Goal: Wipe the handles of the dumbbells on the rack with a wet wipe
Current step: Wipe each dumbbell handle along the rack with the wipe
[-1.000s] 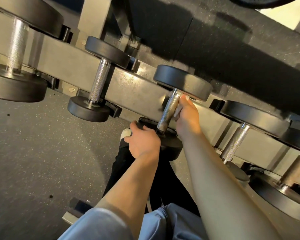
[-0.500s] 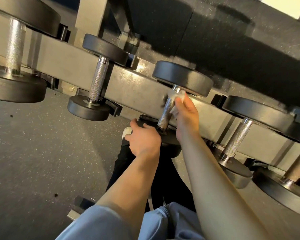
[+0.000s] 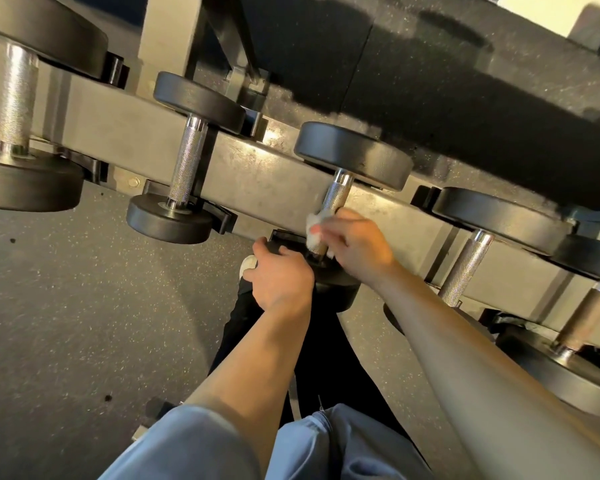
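speckled gym floor (image 3: pixel 66 306) beneath a dumbbell rack (image 3: pixel 257 174). the right hand (image 3: pixel 361 244) wraps a white wet wipe (image 3: pixel 315 230) around the middle dumbbell's handle (image 3: pixel 338 195); the left hand (image 3: pixel 281 278) grips its near weight head (image 3: pixel 340 289).

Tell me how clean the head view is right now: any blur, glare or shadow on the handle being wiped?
Head view: the right hand and wet wipe are motion-blurred; the handle above them stays sharp with bright glints; warm glare streaks the rack beam; deep shadow covers the floor beyond; wide-angle tilt slants the rack.
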